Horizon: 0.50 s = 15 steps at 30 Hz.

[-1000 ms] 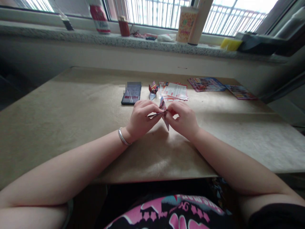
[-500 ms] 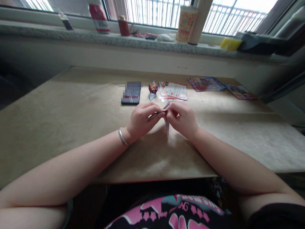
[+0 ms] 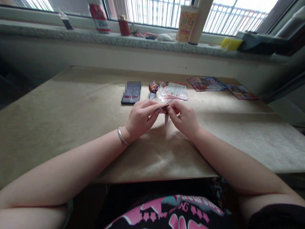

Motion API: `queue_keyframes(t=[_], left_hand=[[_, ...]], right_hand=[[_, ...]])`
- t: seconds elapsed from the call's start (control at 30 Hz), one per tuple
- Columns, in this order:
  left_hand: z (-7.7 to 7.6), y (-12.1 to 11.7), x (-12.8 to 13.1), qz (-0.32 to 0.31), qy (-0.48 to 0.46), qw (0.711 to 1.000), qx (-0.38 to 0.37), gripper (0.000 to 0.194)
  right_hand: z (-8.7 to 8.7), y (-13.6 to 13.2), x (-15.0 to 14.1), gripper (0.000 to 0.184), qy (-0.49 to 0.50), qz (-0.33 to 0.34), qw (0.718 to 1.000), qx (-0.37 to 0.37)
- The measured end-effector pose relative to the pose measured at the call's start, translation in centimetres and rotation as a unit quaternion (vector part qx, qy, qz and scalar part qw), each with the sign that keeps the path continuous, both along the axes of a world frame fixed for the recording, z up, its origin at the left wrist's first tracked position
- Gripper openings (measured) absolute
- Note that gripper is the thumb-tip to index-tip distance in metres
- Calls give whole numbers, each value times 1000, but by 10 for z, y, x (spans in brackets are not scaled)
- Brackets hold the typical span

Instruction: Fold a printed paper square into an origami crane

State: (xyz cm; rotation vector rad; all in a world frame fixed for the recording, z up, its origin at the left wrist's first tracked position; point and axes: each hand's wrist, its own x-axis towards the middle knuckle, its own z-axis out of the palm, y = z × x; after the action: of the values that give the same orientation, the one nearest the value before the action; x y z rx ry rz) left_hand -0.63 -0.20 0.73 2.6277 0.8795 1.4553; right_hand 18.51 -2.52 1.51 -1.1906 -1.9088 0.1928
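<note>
My left hand [image 3: 142,117] and my right hand [image 3: 183,117] meet above the middle of the table [image 3: 95,117]. Both pinch a thin folded piece of paper [image 3: 166,121], one pale end of which hangs down between them. The fingers cover most of it, so its print and full shape are hidden. Just beyond the hands stands a small folded paper piece [image 3: 153,89] with a colourful top and a grey lower point. Beside it lies a pile of red-edged printed cards [image 3: 175,90]. A dark phone [image 3: 132,93] rests to the left of these.
Colourful printed cards [image 3: 206,84] and another small stack of cards [image 3: 240,91] lie at the back right. On the stone windowsill [image 3: 147,44] stand a paper cup [image 3: 187,24], a red-and-white can [image 3: 99,17], a red jar [image 3: 124,26] and a yellow item [image 3: 231,44].
My fingers have shifted slightly on the folded paper, the left ones now reaching further over it. The hanging end sits a little higher and further left. Everything else stays put.
</note>
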Motion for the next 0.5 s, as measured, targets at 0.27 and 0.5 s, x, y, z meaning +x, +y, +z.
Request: queue_keyframes(t=[0.27, 0.5], left_hand=[[-1, 6, -7, 75, -13, 996, 48, 23], [-4, 12, -9, 74, -61, 994, 54, 17]], right_hand=[[-6, 10, 6, 25, 115, 62, 989, -76], [-5, 17, 12, 32, 248, 70, 956, -141]])
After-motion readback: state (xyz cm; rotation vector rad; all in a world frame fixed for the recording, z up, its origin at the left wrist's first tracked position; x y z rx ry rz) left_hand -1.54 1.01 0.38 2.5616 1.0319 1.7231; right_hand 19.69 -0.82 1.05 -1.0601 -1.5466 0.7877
